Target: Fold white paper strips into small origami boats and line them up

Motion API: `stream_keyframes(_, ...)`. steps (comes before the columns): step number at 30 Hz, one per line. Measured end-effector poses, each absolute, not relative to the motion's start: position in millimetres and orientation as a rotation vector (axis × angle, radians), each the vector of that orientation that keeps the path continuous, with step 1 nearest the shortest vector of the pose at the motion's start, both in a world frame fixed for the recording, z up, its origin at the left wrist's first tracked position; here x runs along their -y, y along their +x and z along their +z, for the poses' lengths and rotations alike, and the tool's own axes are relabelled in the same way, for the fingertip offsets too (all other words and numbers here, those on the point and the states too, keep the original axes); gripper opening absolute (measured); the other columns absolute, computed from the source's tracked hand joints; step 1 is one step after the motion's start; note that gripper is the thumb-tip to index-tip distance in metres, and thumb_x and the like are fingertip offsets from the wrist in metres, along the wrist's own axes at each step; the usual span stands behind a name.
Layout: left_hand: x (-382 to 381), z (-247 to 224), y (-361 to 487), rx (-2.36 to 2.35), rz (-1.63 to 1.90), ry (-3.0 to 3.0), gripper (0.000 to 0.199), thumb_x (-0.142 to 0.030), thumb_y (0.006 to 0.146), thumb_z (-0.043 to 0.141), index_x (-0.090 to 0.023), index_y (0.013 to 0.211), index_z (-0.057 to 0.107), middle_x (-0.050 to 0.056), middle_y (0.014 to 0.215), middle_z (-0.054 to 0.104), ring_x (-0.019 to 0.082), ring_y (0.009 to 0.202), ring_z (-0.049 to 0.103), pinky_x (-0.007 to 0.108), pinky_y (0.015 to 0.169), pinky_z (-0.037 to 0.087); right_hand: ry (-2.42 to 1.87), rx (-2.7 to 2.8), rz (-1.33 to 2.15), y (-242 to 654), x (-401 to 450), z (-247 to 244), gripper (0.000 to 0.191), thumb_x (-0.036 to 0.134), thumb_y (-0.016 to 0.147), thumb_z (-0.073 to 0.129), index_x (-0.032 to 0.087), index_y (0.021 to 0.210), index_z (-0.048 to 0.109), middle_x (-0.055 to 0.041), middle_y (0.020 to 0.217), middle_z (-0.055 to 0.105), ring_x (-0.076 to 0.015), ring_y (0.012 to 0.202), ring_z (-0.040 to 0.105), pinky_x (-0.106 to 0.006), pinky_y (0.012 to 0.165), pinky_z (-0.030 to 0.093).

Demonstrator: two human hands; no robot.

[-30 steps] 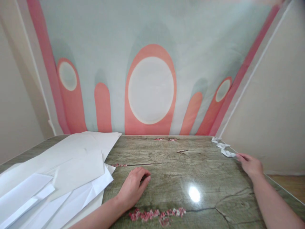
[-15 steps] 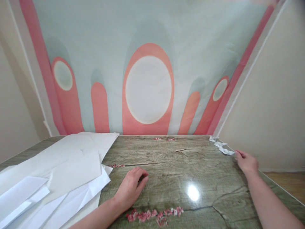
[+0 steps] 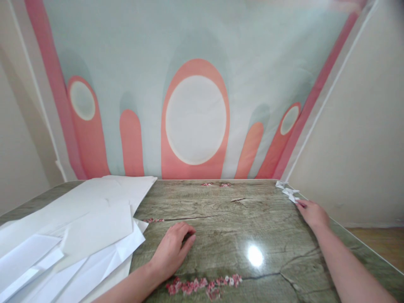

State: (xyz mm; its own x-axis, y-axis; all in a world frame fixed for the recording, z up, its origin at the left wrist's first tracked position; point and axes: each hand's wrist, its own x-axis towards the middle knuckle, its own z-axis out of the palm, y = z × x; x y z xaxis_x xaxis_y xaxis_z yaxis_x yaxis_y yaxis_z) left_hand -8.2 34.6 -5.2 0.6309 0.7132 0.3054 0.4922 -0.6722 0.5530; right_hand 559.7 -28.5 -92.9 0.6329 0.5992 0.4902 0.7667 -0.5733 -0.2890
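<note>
My left hand rests on the wood-patterned tabletop, fingers loosely curled and thumb apart, holding nothing. At the far right corner lies a short row of small folded white paper pieces. My right hand is at the near end of this row, its thumb and fingers pinched at the closest folded paper piece. The hand covers that piece's right part, so the grip itself is partly hidden.
A messy pile of white paper sheets, some folded, covers the table's left side. Behind the table hangs a green and coral patterned backdrop. A bright light reflection shows on the glossy top. The table's right edge runs beside my right forearm.
My right hand has moved left along the table edge and now covers part of the nearest folded paper piece. The left hand stays in place.
</note>
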Motion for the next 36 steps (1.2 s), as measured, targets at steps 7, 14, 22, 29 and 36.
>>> stream_keyframes(7, -35.5, -5.2, -8.7, -0.949, 0.695, 2.433, 0.018, -0.027, 0.088, 0.042, -0.019, 0.088, 0.058, 0.006, 0.089, 0.06, 0.021, 0.088, 0.055, 0.034, 0.082, 0.043, -2.478, 1.039, -0.497, 561.4, 28.1, -93.4, 0.033, 0.035, 0.081, 0.044, 0.022, 0.095, 0.07, -0.012, 0.099, 0.066, -0.0273, 0.073, 0.062, -0.036, 0.059, 0.044)
stream_keyframes(14, -35.1, -5.6, -9.0, -0.955, 0.691, 2.452, 0.015, -0.025, 0.088, 0.042, -0.02, 0.088, 0.056, 0.005, 0.089, 0.059, 0.02, 0.087, 0.054, 0.033, 0.081, 0.042, -2.542, 1.032, -0.497, 559.3, 27.9, -90.4, 0.035, 0.037, 0.083, 0.042, 0.022, 0.099, 0.069, -0.0119, 0.101, 0.065, -0.0259, 0.075, 0.062, -0.034, 0.061, 0.044)
stream_keyframes(22, -35.8, -7.6, -9.1, -0.948, 0.691, 2.455, 0.013, -0.024, 0.088, 0.043, -0.02, 0.088, 0.055, 0.004, 0.09, 0.058, 0.02, 0.087, 0.054, 0.032, 0.081, 0.041, -2.593, 1.056, -0.467, 553.8, 29.1, -88.2, 0.036, 0.046, 0.081, 0.046, 0.027, 0.103, 0.067, -0.0086, 0.105, 0.064, -0.0259, 0.081, 0.062, -0.033, 0.063, 0.045)
stream_keyframes(29, -35.7, -6.5, -8.5, -0.95, 0.68, 2.451, 0.013, -0.023, 0.088, 0.043, -0.019, 0.088, 0.055, 0.004, 0.09, 0.058, 0.019, 0.088, 0.054, 0.033, 0.082, 0.04, -2.633, 1.065, -0.44, 554.5, 26.2, -87.8, 0.032, 0.042, 0.084, 0.045, 0.027, 0.101, 0.068, -0.0078, 0.106, 0.064, -0.0242, 0.08, 0.062, -0.031, 0.063, 0.045)
stream_keyframes(36, -34.6, -4.7, -9.0, -0.957, 0.662, 2.45, 0.014, -0.024, 0.088, 0.042, -0.019, 0.088, 0.055, 0.004, 0.09, 0.058, 0.02, 0.088, 0.053, 0.033, 0.082, 0.04, -2.677, 1.05, -0.414, 553.2, 22.9, -83.8, 0.032, 0.04, 0.086, 0.044, 0.026, 0.101, 0.069, -0.0102, 0.106, 0.063, -0.0253, 0.082, 0.062, -0.033, 0.066, 0.046)
